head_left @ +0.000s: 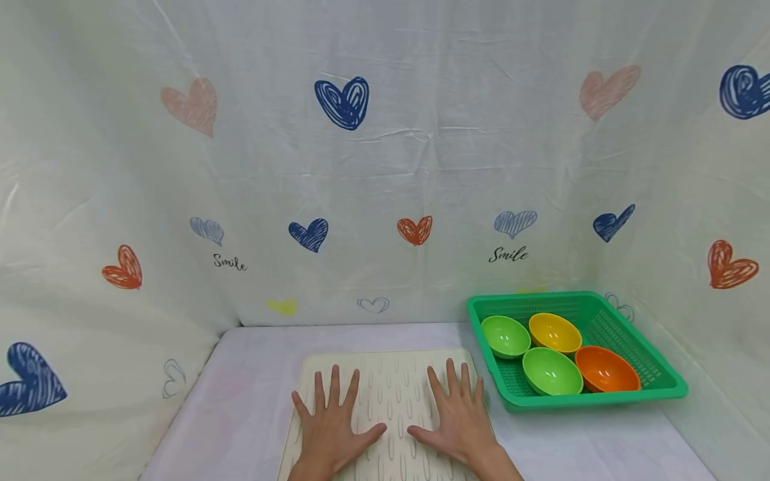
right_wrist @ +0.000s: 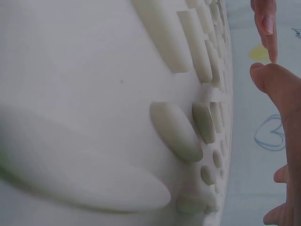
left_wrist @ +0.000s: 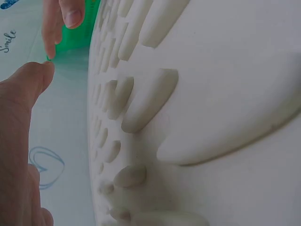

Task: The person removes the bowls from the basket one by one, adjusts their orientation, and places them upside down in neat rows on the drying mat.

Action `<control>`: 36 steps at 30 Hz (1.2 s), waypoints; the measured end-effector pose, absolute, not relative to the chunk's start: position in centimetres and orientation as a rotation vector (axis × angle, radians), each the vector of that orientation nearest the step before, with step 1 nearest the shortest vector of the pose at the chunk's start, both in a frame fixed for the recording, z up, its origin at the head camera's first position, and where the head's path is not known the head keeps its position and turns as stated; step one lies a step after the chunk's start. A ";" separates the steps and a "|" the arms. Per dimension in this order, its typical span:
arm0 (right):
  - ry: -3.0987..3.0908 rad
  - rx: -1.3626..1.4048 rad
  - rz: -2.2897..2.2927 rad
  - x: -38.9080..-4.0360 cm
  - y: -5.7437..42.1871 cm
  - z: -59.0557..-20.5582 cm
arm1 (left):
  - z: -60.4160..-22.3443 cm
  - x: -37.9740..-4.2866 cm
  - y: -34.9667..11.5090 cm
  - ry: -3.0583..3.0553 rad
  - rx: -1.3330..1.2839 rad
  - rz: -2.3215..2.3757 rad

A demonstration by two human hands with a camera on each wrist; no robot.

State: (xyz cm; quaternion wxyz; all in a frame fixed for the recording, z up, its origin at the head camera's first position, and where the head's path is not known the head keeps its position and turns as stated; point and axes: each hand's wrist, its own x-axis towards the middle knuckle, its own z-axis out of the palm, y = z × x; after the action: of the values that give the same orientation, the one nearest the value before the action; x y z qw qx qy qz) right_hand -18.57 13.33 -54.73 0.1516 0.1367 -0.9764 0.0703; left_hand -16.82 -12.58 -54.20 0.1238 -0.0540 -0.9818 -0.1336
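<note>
Both hands are spread over a cream mat (head_left: pixel 394 394) with raised oval ridges. My left hand (head_left: pixel 331 427) is on the mat's left half, fingers straight and apart, thumb pointing inward. On the right half, my right hand (head_left: pixel 458 422) has its fingers fanned out the same way. Neither hand holds anything, and a gap lies between the two thumbs. In the left wrist view, the left thumb (left_wrist: pixel 33 84) shows beside the ridged mat surface (left_wrist: pixel 150 101). The right wrist view has the right thumb (right_wrist: pixel 273 82) beside the same ridges.
A green plastic basket (head_left: pixel 601 402) stands at the right of the table. Inside it are two green bowls (head_left: pixel 552 373), a yellow bowl (head_left: pixel 555 333) and an orange bowl (head_left: pixel 607 371). A white curtain (head_left: pixel 385 160) with printed hearts hangs behind the white-covered table (head_left: pixel 240 401).
</note>
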 end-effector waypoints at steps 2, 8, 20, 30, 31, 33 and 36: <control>-2.794 0.396 0.190 -18.6 13.3 -54.8 | -54.3 -16.9 -12.7 -2.853 -0.158 -0.394; -2.764 0.417 0.188 -18.7 13.3 -54.8 | -54.4 -17.1 -13.4 -2.854 -0.137 -0.409; -2.754 0.463 0.248 -19.0 13.3 -53.6 | -53.6 -17.6 -16.9 -2.979 -0.026 -0.509; -2.668 0.559 0.473 -20.2 13.8 -50.0 | -53.3 -19.1 -20.4 -3.037 0.074 -0.562; -2.657 0.569 0.471 -20.4 13.9 -49.6 | -53.3 -19.4 -20.7 -3.045 0.087 -0.582; -2.634 0.580 0.467 -20.7 14.2 -48.8 | -53.2 -19.8 -21.2 -3.055 0.114 -0.634; -2.604 0.596 0.476 -21.3 14.7 -47.6 | -53.1 -20.2 -21.8 -3.062 0.132 -0.662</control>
State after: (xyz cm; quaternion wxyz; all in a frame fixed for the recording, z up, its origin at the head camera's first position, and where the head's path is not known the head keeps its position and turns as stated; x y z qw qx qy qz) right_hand -21.30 14.68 -47.58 0.2126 0.2148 -0.9377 0.1713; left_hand -20.22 -21.82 -53.12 0.0029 0.0422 -0.9765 -0.2111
